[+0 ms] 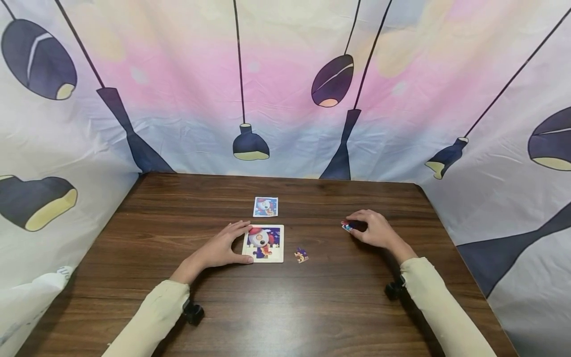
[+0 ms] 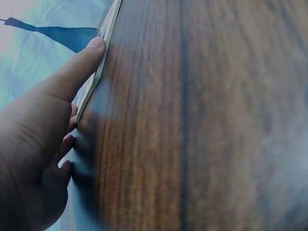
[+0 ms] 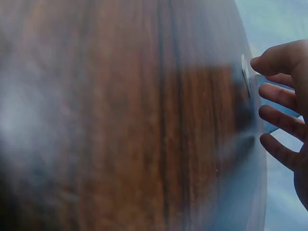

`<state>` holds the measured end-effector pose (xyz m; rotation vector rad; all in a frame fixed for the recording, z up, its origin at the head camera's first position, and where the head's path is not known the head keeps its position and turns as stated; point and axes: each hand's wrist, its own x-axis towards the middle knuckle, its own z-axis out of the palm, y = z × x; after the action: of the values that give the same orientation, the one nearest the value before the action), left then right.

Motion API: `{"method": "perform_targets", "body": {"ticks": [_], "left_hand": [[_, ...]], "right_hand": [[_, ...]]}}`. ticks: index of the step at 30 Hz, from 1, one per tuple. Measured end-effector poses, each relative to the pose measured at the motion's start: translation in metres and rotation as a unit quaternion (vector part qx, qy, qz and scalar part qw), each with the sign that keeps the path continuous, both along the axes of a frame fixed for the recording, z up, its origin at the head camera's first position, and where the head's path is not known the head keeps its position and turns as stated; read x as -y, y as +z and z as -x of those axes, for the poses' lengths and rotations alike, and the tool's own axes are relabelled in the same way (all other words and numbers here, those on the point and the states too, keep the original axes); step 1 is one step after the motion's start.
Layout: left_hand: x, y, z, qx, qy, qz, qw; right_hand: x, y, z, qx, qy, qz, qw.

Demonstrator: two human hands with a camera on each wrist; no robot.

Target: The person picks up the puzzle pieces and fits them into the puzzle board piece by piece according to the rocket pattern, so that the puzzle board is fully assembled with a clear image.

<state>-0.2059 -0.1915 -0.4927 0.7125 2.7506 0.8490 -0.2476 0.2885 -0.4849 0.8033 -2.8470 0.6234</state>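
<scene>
In the head view my left hand [image 1: 223,246] holds the left side of a square jigsaw puzzle board [image 1: 280,243], thumb at the near corner and fingers at the far one. In the left wrist view its thumb [image 2: 79,67] lies along the board's edge. The board shows a part-assembled cartoon animal with a pale area below. My right hand [image 1: 372,229] is low over the table, fingertips beside a red and blue puzzle piece [image 1: 346,226]. The right wrist view shows this piece [image 3: 246,76] edge-on near the thumb, fingers spread; contact is unclear.
Purple and yellow puzzle material [image 1: 301,255] lies right of the board. Behind the board is a small square picture card [image 1: 265,207] with a similar image. The dark wooden table [image 1: 276,307] meets a hanging printed cloth [image 1: 200,139] at its back and sides.
</scene>
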Motion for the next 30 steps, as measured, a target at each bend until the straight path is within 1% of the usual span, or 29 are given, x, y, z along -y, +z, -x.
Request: {"method": "perform_targets", "body": {"ticks": [6,16,23,30], "left_hand": [[0.000,0.000,0.000,0.002,0.002,0.001,1.0000],[0.001,0.001,-0.001,0.000,0.004,0.003,1.0000],[0.000,0.001,0.000,0.000,0.008,0.003,1.0000],[0.000,0.001,-0.001,-0.001,0.005,0.003,1.0000]], "right_hand": [[-0.001,-0.001,0.003,0.019,-0.003,-0.027,0.9994],[0.003,-0.002,0.008,0.033,-0.013,-0.030,0.9989],[0.005,0.000,0.011,0.030,-0.005,-0.014,0.9994],[0.008,0.000,0.012,0.022,-0.006,-0.001,0.9997]]}}
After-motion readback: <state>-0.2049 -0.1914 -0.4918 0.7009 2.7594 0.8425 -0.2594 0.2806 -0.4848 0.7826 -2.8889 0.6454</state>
